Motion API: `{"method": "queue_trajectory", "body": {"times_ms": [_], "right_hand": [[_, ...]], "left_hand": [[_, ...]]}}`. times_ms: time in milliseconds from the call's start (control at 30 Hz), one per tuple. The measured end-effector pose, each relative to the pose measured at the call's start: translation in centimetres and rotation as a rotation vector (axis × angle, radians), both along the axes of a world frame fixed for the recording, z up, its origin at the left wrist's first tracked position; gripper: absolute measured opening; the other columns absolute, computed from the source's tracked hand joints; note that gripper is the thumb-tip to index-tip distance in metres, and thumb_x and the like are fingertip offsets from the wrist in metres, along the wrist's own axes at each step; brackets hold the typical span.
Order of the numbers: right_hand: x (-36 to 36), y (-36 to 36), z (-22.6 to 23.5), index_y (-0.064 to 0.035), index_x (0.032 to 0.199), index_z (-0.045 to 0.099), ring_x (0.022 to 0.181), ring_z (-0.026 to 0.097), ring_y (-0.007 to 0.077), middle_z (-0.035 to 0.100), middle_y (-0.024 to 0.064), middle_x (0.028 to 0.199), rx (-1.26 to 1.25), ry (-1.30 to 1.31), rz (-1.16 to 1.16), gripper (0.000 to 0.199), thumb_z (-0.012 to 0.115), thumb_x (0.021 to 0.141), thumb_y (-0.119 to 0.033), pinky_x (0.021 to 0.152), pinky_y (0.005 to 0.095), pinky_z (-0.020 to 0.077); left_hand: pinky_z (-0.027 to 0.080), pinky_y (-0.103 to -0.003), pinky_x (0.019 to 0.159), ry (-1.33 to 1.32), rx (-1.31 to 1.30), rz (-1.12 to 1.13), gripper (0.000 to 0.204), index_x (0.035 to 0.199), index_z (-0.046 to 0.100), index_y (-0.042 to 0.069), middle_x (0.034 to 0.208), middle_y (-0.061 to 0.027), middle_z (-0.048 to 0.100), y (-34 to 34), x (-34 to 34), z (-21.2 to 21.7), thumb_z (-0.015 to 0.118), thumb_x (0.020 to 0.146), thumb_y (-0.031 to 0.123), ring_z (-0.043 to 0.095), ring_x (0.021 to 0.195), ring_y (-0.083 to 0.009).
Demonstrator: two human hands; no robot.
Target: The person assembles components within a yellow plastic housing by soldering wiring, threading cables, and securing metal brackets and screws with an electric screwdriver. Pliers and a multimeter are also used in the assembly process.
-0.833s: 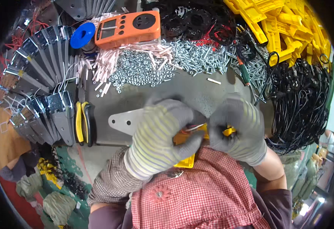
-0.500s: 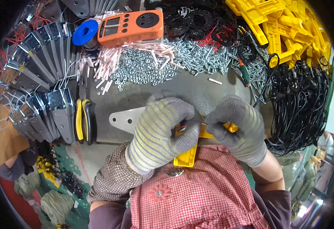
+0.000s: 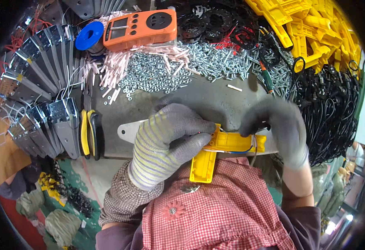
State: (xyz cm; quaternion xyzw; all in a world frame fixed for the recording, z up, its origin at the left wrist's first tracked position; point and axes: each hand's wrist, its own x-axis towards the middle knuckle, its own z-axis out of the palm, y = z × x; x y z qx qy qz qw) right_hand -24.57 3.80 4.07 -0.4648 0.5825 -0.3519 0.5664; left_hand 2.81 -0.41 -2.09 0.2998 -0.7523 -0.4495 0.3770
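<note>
The open, L-shaped yellow plastic casing [image 3: 228, 139] sits right at my left fingertips, over the table's near edge and the top of my red-and-white checked cloth apron [image 3: 211, 208]. My gloved left hand [image 3: 165, 139] pinches its upper left corner between thumb and forefinger. A thin blue wire runs along the casing's lower side, away from those fingers. My gloved right hand [image 3: 278, 125] is blurred at the casing's right end, fingers curled; I cannot tell whether they grip anything. Under my left hand pokes a flat, pale grey metal plate [image 3: 129, 130] with a hole. Further left of my fingers lie pliers with yellow-and-black handles [image 3: 92, 133]. Beyond my fingertips spread small silvery metal nuts [image 3: 151, 77] and screws [image 3: 222, 62]; right of my right hand, bundled black cables [image 3: 326, 114].
</note>
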Motion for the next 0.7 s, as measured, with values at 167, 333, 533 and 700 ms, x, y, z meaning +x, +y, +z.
{"method": "queue_trajectory", "body": {"times_ms": [167, 333, 533, 700], "right_hand": [[1.7, -5.0, 1.0, -0.0037, 0.097, 0.075, 0.071, 0.072, 0.0321, 0.071, 0.0156, 0.075, 0.045, 0.571, 0.620, 0.042, 0.083, 0.088, -0.044, 0.068, 0.0424, 0.0569], [1.8, -3.3, -0.6, -0.0048, 0.096, 0.073, 0.075, 0.073, 0.0349, 0.071, 0.0149, 0.076, -0.120, 0.651, 0.625, 0.023, 0.078, 0.089, -0.026, 0.069, 0.0431, 0.0566], [0.7, -2.0, -2.0, -0.0051, 0.102, 0.072, 0.076, 0.073, 0.0260, 0.072, 0.0117, 0.083, -0.064, 0.441, 0.406, 0.019, 0.076, 0.092, -0.020, 0.073, 0.0371, 0.0573], [0.2, -1.4, -4.0, -0.0050, 0.107, 0.073, 0.080, 0.073, 0.0233, 0.072, 0.0110, 0.086, -0.270, 0.360, 0.319, 0.022, 0.077, 0.095, -0.024, 0.075, 0.0356, 0.0570]], "left_hand": [[0.058, -0.029, 0.080, 0.020, 0.438, 0.180, 0.021, 0.106, 0.077, 0.005, 0.102, -0.0081, 0.074, 1.6, -1.1, 0.8, 0.084, 0.086, 0.004, 0.072, 0.088, -0.0132], [0.057, -0.026, 0.077, 0.197, 0.518, 0.263, 0.022, 0.096, 0.076, 0.006, 0.095, -0.0039, 0.074, 1.7, -1.4, 0.5, 0.090, 0.080, 0.000, 0.070, 0.084, -0.0083], [0.055, -0.034, 0.075, -0.179, 0.022, 0.114, 0.018, 0.094, 0.081, 0.008, 0.088, -0.0045, 0.073, -1.0, -2.8, 1.9, 0.090, 0.078, 0.007, 0.072, 0.084, -0.0168], [0.050, -0.042, 0.089, -0.494, -0.178, 0.078, 0.025, 0.101, 0.086, 0.014, 0.087, -0.0035, 0.073, -0.4, -3.4, 2.1, 0.087, 0.080, 0.027, 0.069, 0.088, -0.0247]]}}
